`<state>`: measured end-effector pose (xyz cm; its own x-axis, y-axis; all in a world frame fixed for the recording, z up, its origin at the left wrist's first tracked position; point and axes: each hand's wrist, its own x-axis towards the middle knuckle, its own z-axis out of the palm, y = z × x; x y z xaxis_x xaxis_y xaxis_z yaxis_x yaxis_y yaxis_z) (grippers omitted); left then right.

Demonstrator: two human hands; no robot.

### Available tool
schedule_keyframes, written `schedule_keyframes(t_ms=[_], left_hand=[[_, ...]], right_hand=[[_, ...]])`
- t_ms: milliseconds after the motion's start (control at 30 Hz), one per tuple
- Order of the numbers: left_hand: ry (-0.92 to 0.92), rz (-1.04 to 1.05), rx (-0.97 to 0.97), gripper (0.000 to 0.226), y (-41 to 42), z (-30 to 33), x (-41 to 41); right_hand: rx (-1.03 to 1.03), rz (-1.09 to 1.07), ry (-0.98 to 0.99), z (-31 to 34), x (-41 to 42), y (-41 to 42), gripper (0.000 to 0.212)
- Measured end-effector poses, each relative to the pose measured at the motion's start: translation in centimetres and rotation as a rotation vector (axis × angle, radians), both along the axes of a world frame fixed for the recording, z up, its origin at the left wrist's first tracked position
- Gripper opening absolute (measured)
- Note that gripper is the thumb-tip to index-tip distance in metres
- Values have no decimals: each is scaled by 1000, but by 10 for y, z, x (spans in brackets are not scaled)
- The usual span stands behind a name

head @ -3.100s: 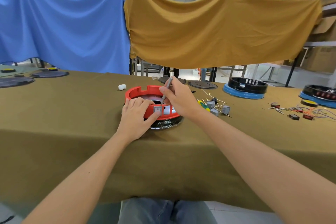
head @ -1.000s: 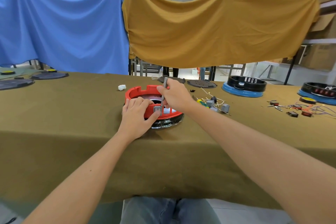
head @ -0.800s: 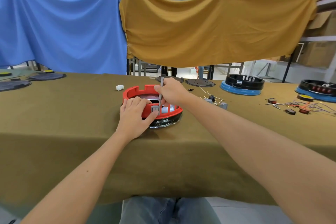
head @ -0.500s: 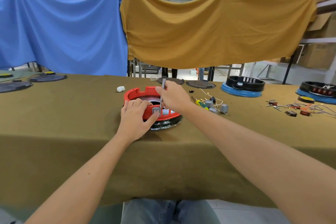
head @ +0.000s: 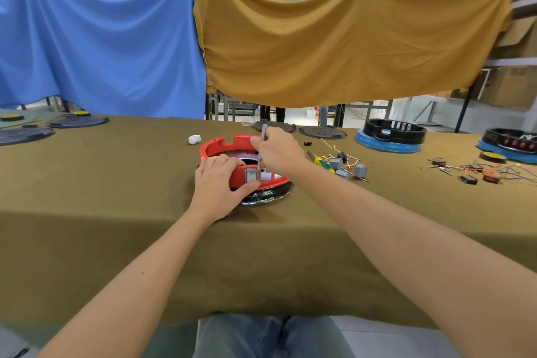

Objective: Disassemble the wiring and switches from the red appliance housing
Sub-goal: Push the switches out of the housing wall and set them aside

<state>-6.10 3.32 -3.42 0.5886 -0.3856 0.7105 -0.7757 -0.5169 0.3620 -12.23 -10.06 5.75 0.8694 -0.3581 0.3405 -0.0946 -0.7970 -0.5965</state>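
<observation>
I am seeing only part of what matters here: my right hand [head: 279,151] is covering the far right stretch of the red housing [head: 220,146], and my left hand [head: 216,183] is hiding its near left wall, so the wiring inside is not showing to me at all, and the dark floor of the shell is only peeking out between my fingers. The housing is sitting on the olive table cloth [head: 116,183], a low round red ring with notches cut in its far rim, resting on a black base wrapped in something shiny whose make I cannot tell. My left fingers are curling over the near rim and my thumb is pressing up beside a small grey switch [head: 250,176] set in the outer wall, just at my fingertips. My right fingers are pinching a thin grey tool [head: 262,148] held nearly upright, its upper end poking above my knuckles and its lower tip coming down right beside the switch; whether the tip is inside the slot I cannot tell. Beyond my right knuckles, a yellow-green screwdriver [head: 322,160] and a few loose grey switches [head: 348,170] with thin wires are lying on the cloth, too small for me to read in detail.
</observation>
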Motion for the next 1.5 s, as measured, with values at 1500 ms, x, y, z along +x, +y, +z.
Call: schedule_keyframes(t_ms=[1500], left_hand=[[-21, 2, -30, 39, 0, 1, 1]], right_hand=[[54, 277, -142, -2, -4, 3, 26]])
